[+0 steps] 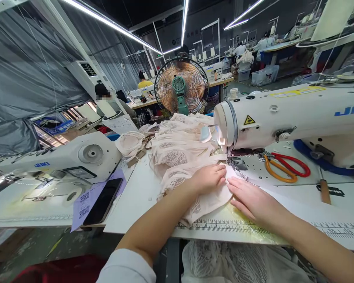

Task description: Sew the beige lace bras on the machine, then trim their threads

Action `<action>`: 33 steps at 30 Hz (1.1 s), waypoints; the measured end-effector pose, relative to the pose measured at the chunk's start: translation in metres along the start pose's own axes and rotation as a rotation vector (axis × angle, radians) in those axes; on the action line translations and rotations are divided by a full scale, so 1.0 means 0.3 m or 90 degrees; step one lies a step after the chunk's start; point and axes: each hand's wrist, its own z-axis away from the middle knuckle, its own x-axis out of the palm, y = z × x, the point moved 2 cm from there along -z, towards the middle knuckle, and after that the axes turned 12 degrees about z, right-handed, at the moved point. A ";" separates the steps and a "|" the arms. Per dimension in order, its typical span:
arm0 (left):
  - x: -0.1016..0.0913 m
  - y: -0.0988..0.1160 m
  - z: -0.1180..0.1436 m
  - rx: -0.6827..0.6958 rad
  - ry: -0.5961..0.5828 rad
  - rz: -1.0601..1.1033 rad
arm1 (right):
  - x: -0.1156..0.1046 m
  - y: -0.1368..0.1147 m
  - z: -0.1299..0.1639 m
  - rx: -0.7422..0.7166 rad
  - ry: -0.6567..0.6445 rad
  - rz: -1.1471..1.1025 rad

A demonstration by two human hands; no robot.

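Note:
A beige lace garment piece (208, 202) lies flat on the white sewing table (141, 196), just in front of the presser foot (234, 160) of a white Juki sewing machine (286, 114). My left hand (209, 177) presses down on the fabric with curled fingers. Beside it, my right hand (250, 198) lies flat with fingers together, its fingertips on the fabric's edge near the needle plate. A heap of similar beige lace pieces (178, 143) is piled behind my left hand.
Orange and red scissors (286, 167) lie on the machine bed, a wooden-handled tool (324, 190) to their right. A second Juki machine (65, 157), a black phone (103, 200) and paper slips sit left. A fan (181, 86) stands behind the heap. Other people work farther back.

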 end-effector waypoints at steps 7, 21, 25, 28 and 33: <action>-0.009 -0.003 -0.029 -0.006 0.015 0.008 | -0.009 0.013 0.048 0.027 0.068 0.023; -0.022 0.004 -0.042 -0.039 -0.022 0.016 | -0.037 0.017 0.034 0.038 0.106 0.008; -0.020 0.001 -0.041 -0.023 -0.011 0.008 | -0.031 0.024 0.035 0.049 0.099 0.005; -0.021 -0.004 -0.044 -0.024 -0.011 0.001 | -0.019 0.027 0.038 0.054 0.086 0.009; -0.038 -0.033 -0.063 -0.021 -0.013 -0.011 | -0.010 0.019 0.032 0.060 0.068 0.037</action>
